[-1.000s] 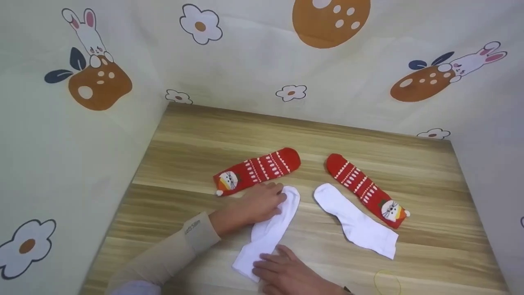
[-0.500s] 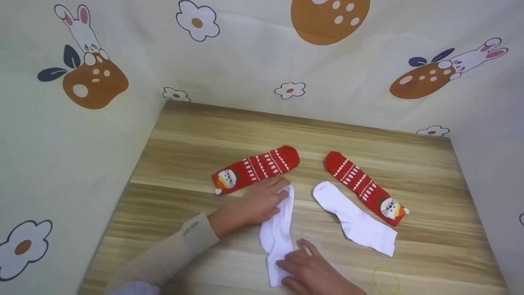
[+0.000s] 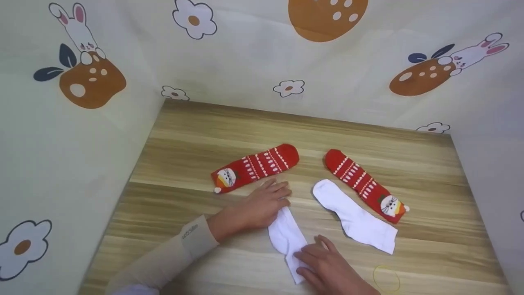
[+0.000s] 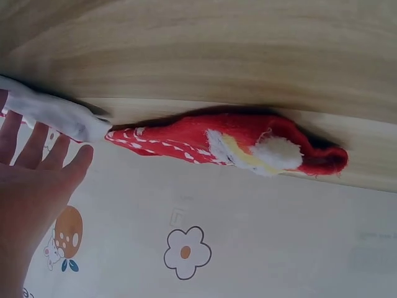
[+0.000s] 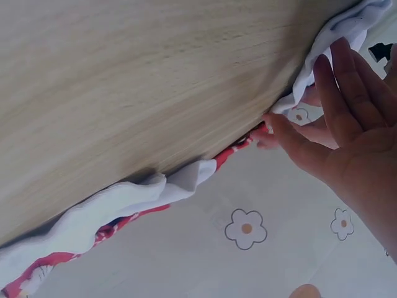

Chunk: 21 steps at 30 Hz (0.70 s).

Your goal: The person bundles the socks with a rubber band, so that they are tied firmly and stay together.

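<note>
A white sock (image 3: 286,233) lies aslant on the wood-grain table between the person's hands. Fingers of the left hand (image 3: 262,205) rest over its far end and hide the tip. At the near end, the right hand (image 3: 331,262) touches the sock with extended fingers. In the left wrist view, the left hand (image 4: 37,167) has its fingers stretched against the white cloth. Seen from the right wrist, the right hand (image 5: 360,136) also has fairly straight fingers on the sock. A second white sock (image 3: 360,223) lies flat to the right, touched by neither hand.
One red patterned sock (image 3: 262,167) lies beyond the left hand. Its lookalike, another red sock (image 3: 364,184), lies behind the second white sock. A thin yellow loop (image 3: 374,273) is at the lower right. Printed cloth walls (image 3: 229,69) surround the wooden surface (image 3: 184,143).
The near end of the white sock has swung to the right along with the right hand. The left hand stays at the far end. The other socks keep their places.
</note>
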Each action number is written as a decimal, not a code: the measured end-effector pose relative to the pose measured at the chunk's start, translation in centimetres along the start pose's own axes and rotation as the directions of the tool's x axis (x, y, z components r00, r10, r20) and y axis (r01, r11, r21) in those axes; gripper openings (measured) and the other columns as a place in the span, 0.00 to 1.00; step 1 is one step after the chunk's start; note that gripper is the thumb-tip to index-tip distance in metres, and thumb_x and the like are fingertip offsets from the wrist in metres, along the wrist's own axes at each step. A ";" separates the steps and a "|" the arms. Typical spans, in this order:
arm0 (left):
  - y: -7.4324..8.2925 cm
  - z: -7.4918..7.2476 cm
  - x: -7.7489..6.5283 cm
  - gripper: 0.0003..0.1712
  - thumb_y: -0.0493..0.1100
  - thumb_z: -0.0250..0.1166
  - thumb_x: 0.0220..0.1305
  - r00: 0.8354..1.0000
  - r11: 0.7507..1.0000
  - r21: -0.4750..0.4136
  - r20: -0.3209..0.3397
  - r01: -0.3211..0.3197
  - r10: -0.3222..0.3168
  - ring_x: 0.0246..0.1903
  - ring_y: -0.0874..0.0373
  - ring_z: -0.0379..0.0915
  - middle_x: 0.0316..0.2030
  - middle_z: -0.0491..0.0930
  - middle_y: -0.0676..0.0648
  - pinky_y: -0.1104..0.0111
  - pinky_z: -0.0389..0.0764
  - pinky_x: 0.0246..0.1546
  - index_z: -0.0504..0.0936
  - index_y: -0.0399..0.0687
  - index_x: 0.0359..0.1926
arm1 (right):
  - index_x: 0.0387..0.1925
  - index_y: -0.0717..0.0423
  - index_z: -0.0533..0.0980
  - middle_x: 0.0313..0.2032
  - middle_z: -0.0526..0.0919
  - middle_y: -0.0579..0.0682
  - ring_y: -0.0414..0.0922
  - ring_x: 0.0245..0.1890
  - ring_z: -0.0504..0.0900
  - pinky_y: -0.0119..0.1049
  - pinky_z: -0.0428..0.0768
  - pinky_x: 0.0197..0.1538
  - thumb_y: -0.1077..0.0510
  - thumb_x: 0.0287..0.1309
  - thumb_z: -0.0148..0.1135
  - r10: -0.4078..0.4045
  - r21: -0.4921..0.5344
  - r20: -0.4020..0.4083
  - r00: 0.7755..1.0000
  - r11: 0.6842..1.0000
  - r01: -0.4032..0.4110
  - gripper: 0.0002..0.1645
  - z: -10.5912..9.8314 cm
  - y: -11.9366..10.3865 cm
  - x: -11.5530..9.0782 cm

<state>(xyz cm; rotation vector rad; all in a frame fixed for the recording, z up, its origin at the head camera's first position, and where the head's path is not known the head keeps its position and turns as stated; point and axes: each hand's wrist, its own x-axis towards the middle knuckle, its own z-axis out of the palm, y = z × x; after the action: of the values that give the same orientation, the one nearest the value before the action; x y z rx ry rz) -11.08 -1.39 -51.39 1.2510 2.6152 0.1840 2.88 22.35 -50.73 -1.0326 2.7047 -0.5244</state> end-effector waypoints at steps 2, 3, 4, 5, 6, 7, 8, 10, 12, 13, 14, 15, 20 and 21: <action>0.0 0.0 -0.2 0.23 0.47 0.61 0.73 1.000 1.000 -0.003 -0.012 0.001 -0.001 0.79 0.51 0.54 0.74 0.70 0.51 0.51 0.53 0.81 0.79 0.55 0.66 | 0.57 0.47 0.82 0.49 0.87 0.40 0.41 0.55 0.83 0.64 0.70 0.67 0.44 0.74 0.58 0.056 0.042 0.039 0.998 0.997 -0.058 0.19 -0.3 0.2 0.0; 0.0 0.1 -0.3 0.22 0.47 0.61 0.73 1.000 1.000 0.001 -0.020 0.001 -0.001 0.78 0.51 0.57 0.72 0.71 0.51 0.51 0.55 0.80 0.79 0.54 0.65 | 0.58 0.46 0.82 0.49 0.87 0.39 0.41 0.55 0.83 0.64 0.70 0.68 0.43 0.74 0.57 0.081 0.058 0.057 0.995 0.995 -0.084 0.20 -0.4 0.4 0.0; 0.0 0.2 -0.4 0.22 0.47 0.62 0.72 1.000 1.000 0.005 -0.028 0.000 0.000 0.77 0.51 0.59 0.71 0.72 0.50 0.51 0.57 0.79 0.80 0.54 0.65 | 0.58 0.45 0.81 0.50 0.87 0.39 0.41 0.55 0.83 0.64 0.69 0.69 0.43 0.74 0.58 0.100 0.070 0.070 0.993 0.992 -0.104 0.20 -0.6 0.5 -0.1; -0.1 0.3 -0.5 0.22 0.48 0.62 0.72 0.999 1.000 0.008 -0.034 0.002 -0.002 0.75 0.51 0.61 0.69 0.73 0.50 0.51 0.59 0.79 0.80 0.53 0.64 | 0.59 0.44 0.81 0.50 0.86 0.39 0.42 0.56 0.83 0.64 0.68 0.70 0.42 0.74 0.58 0.117 0.074 0.079 0.990 0.990 -0.123 0.20 -0.7 0.6 -0.1; -0.1 0.4 -0.6 0.22 0.48 0.63 0.72 0.999 1.000 0.008 -0.038 0.005 -0.005 0.74 0.51 0.63 0.68 0.74 0.50 0.50 0.60 0.78 0.80 0.53 0.64 | 0.59 0.44 0.81 0.50 0.86 0.38 0.42 0.56 0.82 0.64 0.67 0.71 0.41 0.73 0.58 0.130 0.071 0.078 0.988 0.988 -0.135 0.21 -0.7 0.7 -0.1; -0.1 0.5 -0.8 0.22 0.48 0.63 0.71 0.999 1.000 0.008 -0.043 0.010 -0.010 0.73 0.52 0.64 0.67 0.75 0.50 0.50 0.61 0.77 0.80 0.53 0.64 | 0.58 0.44 0.81 0.50 0.86 0.39 0.42 0.56 0.82 0.64 0.65 0.71 0.40 0.72 0.60 0.137 0.060 0.064 0.989 0.988 -0.141 0.21 -0.7 0.8 -0.2; -0.1 0.6 -0.9 0.22 0.49 0.64 0.71 0.999 1.000 0.005 -0.043 0.017 -0.017 0.72 0.52 0.65 0.66 0.76 0.50 0.50 0.62 0.77 0.80 0.53 0.64 | 0.57 0.44 0.82 0.49 0.86 0.39 0.43 0.55 0.82 0.65 0.63 0.72 0.39 0.70 0.61 0.140 0.042 0.042 0.989 0.989 -0.142 0.22 -0.7 1.0 -0.2; 0.0 0.6 -1.2 0.23 0.50 0.65 0.71 0.999 0.999 -0.002 -0.034 0.035 -0.035 0.70 0.52 0.67 0.64 0.76 0.50 0.49 0.63 0.76 0.80 0.53 0.64 | 0.55 0.46 0.83 0.48 0.85 0.41 0.44 0.55 0.82 0.66 0.59 0.73 0.38 0.66 0.65 0.137 -0.010 -0.017 0.990 0.990 -0.137 0.24 -0.5 1.2 -0.3; 0.1 0.5 -1.4 0.24 0.52 0.66 0.70 0.998 0.999 -0.010 -0.019 0.054 -0.054 0.69 0.52 0.69 0.63 0.77 0.50 0.49 0.64 0.76 0.80 0.53 0.64 | 0.53 0.47 0.84 0.48 0.84 0.42 0.46 0.55 0.81 0.67 0.56 0.73 0.38 0.61 0.70 0.131 -0.056 -0.072 0.989 0.989 -0.136 0.25 -0.2 1.4 -0.3; 0.1 0.5 -1.6 0.24 0.52 0.66 0.70 0.998 0.998 -0.013 -0.011 0.061 -0.061 0.68 0.52 0.69 0.62 0.78 0.50 0.49 0.64 0.75 0.80 0.53 0.64 | 0.52 0.47 0.84 0.48 0.84 0.43 0.46 0.54 0.81 0.67 0.55 0.73 0.39 0.59 0.72 0.132 -0.068 -0.089 0.987 0.988 -0.138 0.25 -0.1 1.6 -0.3; 0.2 0.4 -1.7 0.24 0.53 0.66 0.70 0.998 0.998 -0.015 -0.003 0.067 -0.067 0.68 0.52 0.70 0.61 0.78 0.50 0.49 0.65 0.75 0.79 0.53 0.64 | 0.51 0.47 0.84 0.48 0.84 0.44 0.47 0.55 0.81 0.67 0.54 0.73 0.40 0.58 0.73 0.134 -0.077 -0.099 0.986 0.987 -0.142 0.24 0.0 1.7 -0.3; 0.2 0.3 -1.8 0.25 0.53 0.66 0.70 0.998 0.997 -0.015 0.004 0.071 -0.070 0.67 0.52 0.70 0.61 0.78 0.50 0.49 0.66 0.74 0.79 0.54 0.65 | 0.51 0.47 0.84 0.49 0.83 0.44 0.47 0.56 0.81 0.67 0.54 0.74 0.42 0.57 0.75 0.139 -0.080 -0.102 0.985 0.986 -0.147 0.24 0.1 1.8 -0.3; 0.4 0.2 -2.2 0.27 0.54 0.67 0.69 0.997 0.997 -0.009 0.012 0.077 -0.077 0.64 0.53 0.72 0.59 0.79 0.50 0.51 0.68 0.72 0.77 0.56 0.66 | 0.50 0.48 0.83 0.50 0.83 0.46 0.48 0.57 0.79 0.66 0.53 0.74 0.52 0.53 0.79 0.189 -0.054 -0.101 0.977 0.979 -0.195 0.22 -0.2 2.4 -0.3; 0.5 0.3 -2.3 0.27 0.54 0.68 0.69 0.997 0.997 -0.011 0.011 0.078 -0.078 0.63 0.54 0.73 0.58 0.79 0.50 0.52 0.69 0.71 0.77 0.56 0.66 | 0.49 0.48 0.84 0.50 0.83 0.46 0.49 0.57 0.79 0.65 0.53 0.74 0.54 0.52 0.79 0.197 -0.053 -0.110 0.974 0.978 -0.203 0.22 -0.2 2.6 -0.4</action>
<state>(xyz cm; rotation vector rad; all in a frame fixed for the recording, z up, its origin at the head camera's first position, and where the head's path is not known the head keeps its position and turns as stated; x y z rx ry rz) -9.25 -2.89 -51.18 1.1405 2.6447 0.1775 1.52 24.43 -51.51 -0.7534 2.8929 -0.4694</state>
